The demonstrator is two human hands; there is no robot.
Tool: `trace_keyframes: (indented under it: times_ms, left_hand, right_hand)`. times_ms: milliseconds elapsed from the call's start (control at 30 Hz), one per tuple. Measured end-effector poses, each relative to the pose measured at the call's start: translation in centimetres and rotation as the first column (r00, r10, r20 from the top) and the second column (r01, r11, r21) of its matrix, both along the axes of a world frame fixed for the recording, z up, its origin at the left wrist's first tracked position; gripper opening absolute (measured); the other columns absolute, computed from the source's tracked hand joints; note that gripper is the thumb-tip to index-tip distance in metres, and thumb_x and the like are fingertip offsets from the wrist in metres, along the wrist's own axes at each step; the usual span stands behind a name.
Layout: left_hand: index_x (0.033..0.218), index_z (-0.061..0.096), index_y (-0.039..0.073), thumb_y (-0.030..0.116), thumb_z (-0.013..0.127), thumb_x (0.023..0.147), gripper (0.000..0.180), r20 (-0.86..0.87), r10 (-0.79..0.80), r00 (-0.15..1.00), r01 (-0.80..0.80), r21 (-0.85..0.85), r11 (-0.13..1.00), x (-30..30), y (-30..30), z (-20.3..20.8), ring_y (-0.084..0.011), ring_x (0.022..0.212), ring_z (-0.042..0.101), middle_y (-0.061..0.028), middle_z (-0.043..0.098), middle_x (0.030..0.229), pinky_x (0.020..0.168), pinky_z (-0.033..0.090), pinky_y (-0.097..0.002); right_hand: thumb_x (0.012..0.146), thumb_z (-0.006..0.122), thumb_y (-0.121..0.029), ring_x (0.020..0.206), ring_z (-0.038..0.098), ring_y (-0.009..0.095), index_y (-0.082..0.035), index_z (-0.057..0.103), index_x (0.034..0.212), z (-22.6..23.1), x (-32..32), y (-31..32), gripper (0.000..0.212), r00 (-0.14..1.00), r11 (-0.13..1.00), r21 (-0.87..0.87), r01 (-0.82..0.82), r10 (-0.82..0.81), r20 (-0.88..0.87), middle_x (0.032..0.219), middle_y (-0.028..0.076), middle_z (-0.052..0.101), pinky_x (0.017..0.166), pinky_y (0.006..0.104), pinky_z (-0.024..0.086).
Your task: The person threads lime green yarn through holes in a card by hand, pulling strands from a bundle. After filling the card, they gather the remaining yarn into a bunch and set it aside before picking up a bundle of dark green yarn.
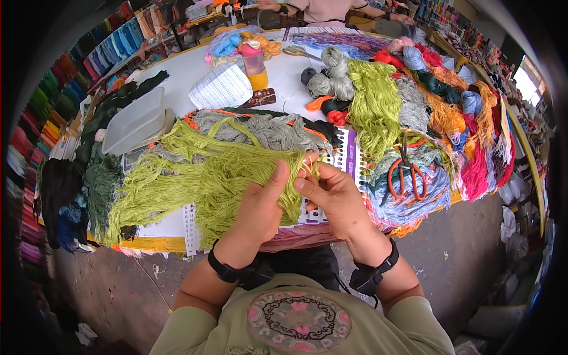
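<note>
A large bundle of yellow-green thread (231, 171) lies spread across the table in front of me. At its right end my left hand (266, 201) is closed round the gathered strands, thumb pointing up. Close beside it, my right hand (337, 195) pinches strands of the same thread between thumb and bent forefinger. The fingertips of both hands nearly meet. Under the thread and my hands lie white hole-punched cards (345, 155) with a purple strip; much of them is covered. Grey thread (260, 131) lies just beyond the green bundle.
Orange-handled scissors (407, 174) rest on multicoloured thread at the right. A second green skein (374, 100) and colourful skeins (449, 118) lie beyond. A clear plastic tray (135, 121), a pink-lidded bottle (252, 59) and dark thread (100, 183) are leftward. Across the table is another person (325, 10).
</note>
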State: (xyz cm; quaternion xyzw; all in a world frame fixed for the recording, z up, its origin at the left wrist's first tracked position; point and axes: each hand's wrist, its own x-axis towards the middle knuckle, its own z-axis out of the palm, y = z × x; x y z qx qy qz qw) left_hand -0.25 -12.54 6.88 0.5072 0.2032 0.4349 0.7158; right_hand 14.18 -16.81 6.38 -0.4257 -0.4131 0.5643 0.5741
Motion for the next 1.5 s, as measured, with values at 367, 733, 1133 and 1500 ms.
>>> trace_keyframes:
  times_ms: [367, 733, 1133, 1500]
  left_hand:
    - [0.121, 0.058, -0.003, 0.024, 0.050, 0.100, 0.035, -0.015, 0.081, 0.997, -0.079, 0.099, 0.992, 0.1, -0.1, -0.4, -0.0195, 0.109, 0.059, -0.0140, 0.062, 0.120, 0.093, 0.047, -0.0355]
    - [0.110, 0.063, -0.001, 0.007, 0.063, 0.092, 0.020, 0.079, 0.166, 0.983, -0.163, -0.042, 0.986, 0.4, -0.4, -0.3, -0.0127, 0.095, 0.060, -0.0060, 0.066, 0.105, 0.084, 0.048, -0.0281]
    - [0.113, 0.062, -0.003, 0.007, 0.062, 0.092, 0.024, 0.043, 0.156, 0.987, -0.155, -0.010, 0.988, 0.6, -0.6, -0.2, -0.0124, 0.095, 0.060, -0.0059, 0.066, 0.106, 0.084, 0.048, -0.0283]
    - [0.114, 0.062, -0.004, 0.011, 0.063, 0.093, 0.026, 0.062, 0.165, 0.984, -0.163, -0.034, 0.986, 0.7, -0.7, -0.3, -0.0132, 0.098, 0.060, -0.0073, 0.065, 0.108, 0.087, 0.047, -0.0298]
  right_hand:
    - [0.089, 0.068, -0.013, 0.072, 0.052, 0.000, -0.011, 0.068, 0.107, 0.2, -0.3, -0.4, 0.018, 0.980, 0.998, 0.012, 0.054, -0.050, -0.192, 0.087, -0.008, 0.063, 0.054, 0.0164, 0.042]
    - [0.090, 0.068, -0.015, 0.057, 0.038, 0.000, -0.011, 0.067, 0.106, -0.2, 0.3, -0.4, 0.017, 0.919, 0.998, -0.038, -0.041, 0.023, -0.393, 0.076, -0.008, 0.056, 0.051, 0.0179, 0.037]
    - [0.092, 0.065, -0.017, 0.057, 0.037, 0.001, -0.010, 0.067, 0.108, 0.1, 0.4, -0.5, 0.017, 0.922, 0.996, -0.076, -0.038, 0.006, -0.386, 0.077, -0.008, 0.056, 0.053, 0.0185, 0.036]
    - [0.091, 0.067, -0.017, 0.061, 0.044, 0.000, -0.009, 0.066, 0.110, -0.1, 0.1, -0.6, 0.021, 0.947, 0.999, -0.049, 0.007, -0.022, -0.320, 0.081, -0.007, 0.058, 0.052, 0.0171, 0.039]
